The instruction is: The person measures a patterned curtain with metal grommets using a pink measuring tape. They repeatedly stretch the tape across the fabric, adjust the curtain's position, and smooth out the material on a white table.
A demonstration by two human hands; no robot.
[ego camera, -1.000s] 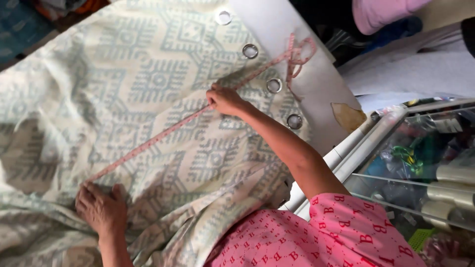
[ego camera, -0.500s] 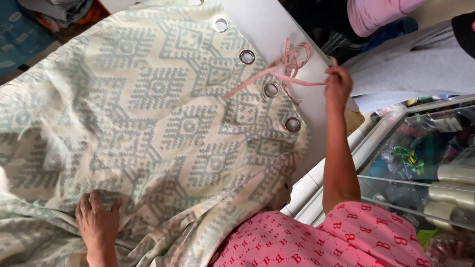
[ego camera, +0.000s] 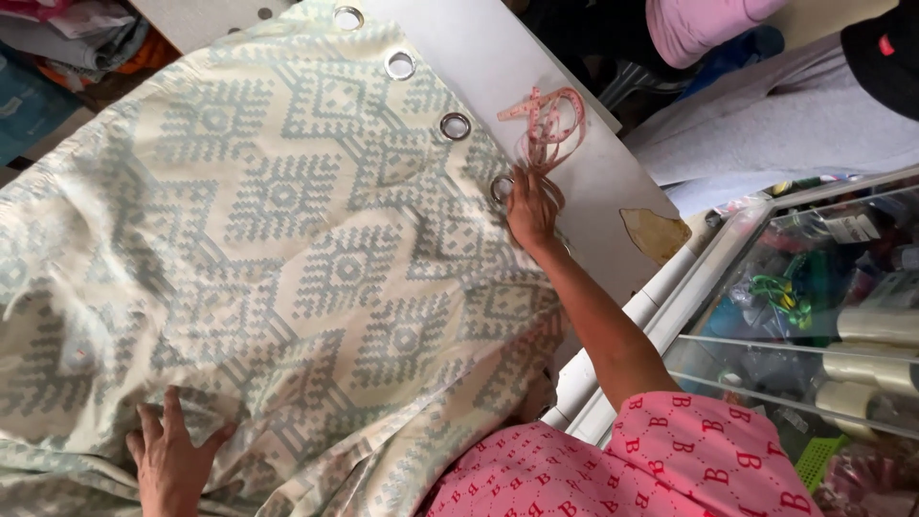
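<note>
Both hands (ego camera: 532, 213) flat on patterned curtain (ego camera: 287, 239)

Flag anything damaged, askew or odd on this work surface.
The white tabletop has a chipped patch near its right edge, where a tan underlayer shows. A pink tape measure lies in a loose tangle by the right hand. The curtain bunches into folds near the left hand. Nothing spilled.
</note>
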